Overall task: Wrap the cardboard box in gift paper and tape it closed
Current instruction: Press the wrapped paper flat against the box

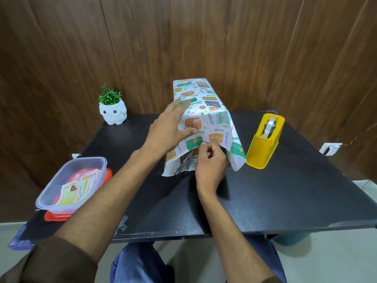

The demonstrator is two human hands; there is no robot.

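While the left hand [170, 127] lies spread flat on the patterned gift paper [206, 121] over the box, the right hand [211, 160], pinching the near flap below, should crease it tight before reaching right for the yellow tape dispenser [263, 148].

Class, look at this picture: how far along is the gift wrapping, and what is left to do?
Done: gift paper covers the box's top and sides. In hand: the left hand presses the paper flat while the right hand folds the near end. Left: loose corners hang unfolded, and no tape shows yet; the tape dispenser stands untouched.
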